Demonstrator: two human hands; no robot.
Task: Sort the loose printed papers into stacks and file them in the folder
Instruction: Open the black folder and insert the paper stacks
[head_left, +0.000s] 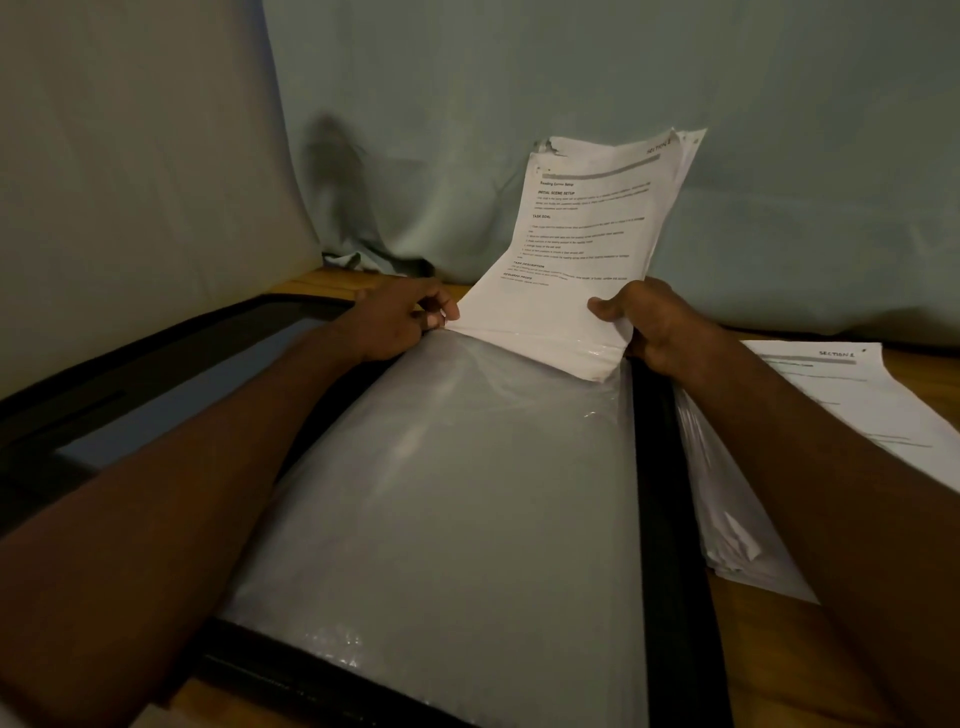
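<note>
A black folder (657, 467) lies open on the wooden table, with a clear plastic sleeve (457, 493) across its middle. A stack of printed papers (582, 244) stands tilted up, its lower end inside the sleeve's far opening. My right hand (644, 327) grips the stack's lower right edge, thumb on top. My left hand (410, 317) pinches the sleeve's opening at the stack's lower left corner. A second stack of printed papers (852, 410), headed "SECTION 2", lies flat to the right of the folder.
More clear sleeves (727, 509) fan out to the right of the folder's spine, under my right forearm. The folder's left cover (171, 384) lies flat on the left. A pale cloth backdrop (519, 104) hangs close behind the table (924, 374).
</note>
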